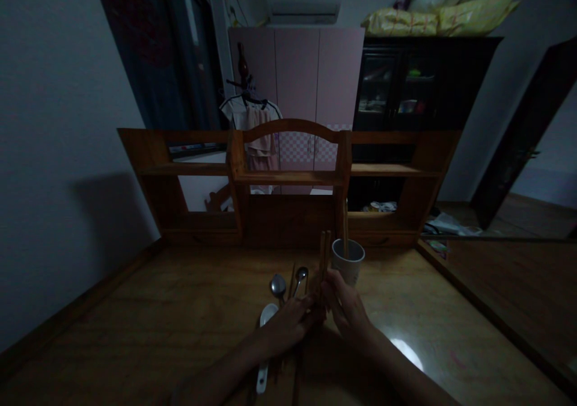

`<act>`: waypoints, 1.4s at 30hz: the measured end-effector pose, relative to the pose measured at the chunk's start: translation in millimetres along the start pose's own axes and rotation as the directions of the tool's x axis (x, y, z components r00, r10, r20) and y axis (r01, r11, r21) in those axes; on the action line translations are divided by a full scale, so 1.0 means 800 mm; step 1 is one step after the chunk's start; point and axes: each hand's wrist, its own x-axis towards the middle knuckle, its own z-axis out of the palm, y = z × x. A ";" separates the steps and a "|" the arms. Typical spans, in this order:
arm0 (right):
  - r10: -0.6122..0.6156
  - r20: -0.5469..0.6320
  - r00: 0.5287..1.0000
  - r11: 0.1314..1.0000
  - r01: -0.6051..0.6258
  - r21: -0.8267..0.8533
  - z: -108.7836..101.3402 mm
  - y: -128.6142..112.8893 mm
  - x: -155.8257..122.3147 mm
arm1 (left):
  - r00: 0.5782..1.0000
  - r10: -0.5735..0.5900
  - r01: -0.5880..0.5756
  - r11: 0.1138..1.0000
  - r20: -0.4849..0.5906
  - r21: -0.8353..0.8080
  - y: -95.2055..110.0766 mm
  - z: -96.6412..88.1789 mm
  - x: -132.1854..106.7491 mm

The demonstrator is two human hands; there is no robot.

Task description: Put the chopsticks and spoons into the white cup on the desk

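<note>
A pair of upright chopsticks (325,251) is gripped by my right hand (345,301), just in front of a pale cup (348,267). Another chopstick (346,231) stands in that cup. My left hand (295,319) meets the right one near the chopsticks' lower part; its fingers are bent, and what they hold is hidden. Under and beside my left forearm lies a white spoon (269,314) with its handle toward me. Two metal spoons, a larger one (278,286) and a smaller one (302,273), lie beyond my left hand, with loose chopsticks (291,282) between them.
A wooden desk (216,298) spreads around my hands, with a shelf hutch (288,177) along its back edge. Light glares on the desktop at the right. Behind stand a pink wardrobe (295,75), a dark cabinet (460,81) and hung clothes (259,123). A wall (67,153) borders the left.
</note>
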 end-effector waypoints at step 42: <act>-0.029 0.008 1.000 0.998 0.029 0.051 -0.002 -0.010 0.003 | 0.993 -0.005 -0.014 0.985 -0.114 -0.170 -0.003 0.007 0.006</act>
